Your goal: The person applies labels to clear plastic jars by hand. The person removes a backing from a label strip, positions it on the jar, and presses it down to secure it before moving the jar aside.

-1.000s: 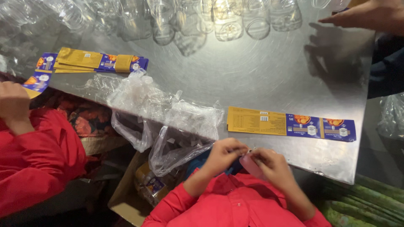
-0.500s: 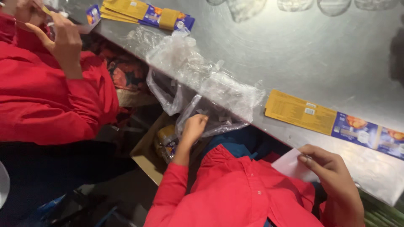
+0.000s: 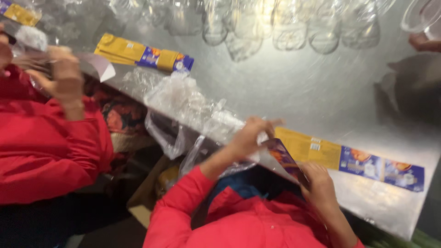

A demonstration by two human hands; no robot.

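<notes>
Both hands work one printed label strip at the near edge of the metal table: the left hand (image 3: 250, 135), low and centre in the frame, pinches the strip's upper end with fingers closed on it, while the right hand (image 3: 319, 181), a little lower and to the right, grips the lower end of the same purple label strip (image 3: 282, 158), which tilts up off the table edge between them. To do this well, I judge the strip should stay taut and flat between the two pinches, fingertips kept at the margins so the printed face does not crease — any slack would let it curl against the table lip. Just beyond it a stack of flat labels (image 3: 349, 158), yellow at one end and blue at the other, lies along the table (image 3: 321, 96) edge at right centre, nearly touching the held strip. A heap of crumpled clear plastic bags (image 3: 193, 108) spills over the table edge just left of the left hand, so room on that side is tight; the bare metal above the labels is the open ground. A row of clear plastic bottles (image 3: 285, 27) lies along the top of the frame, well apart. At upper left another person in a red sleeve (image 3: 46, 151) lifts a hand near a second pile of yellow labels (image 3: 142, 53) — close by, yet apart from the work.
</notes>
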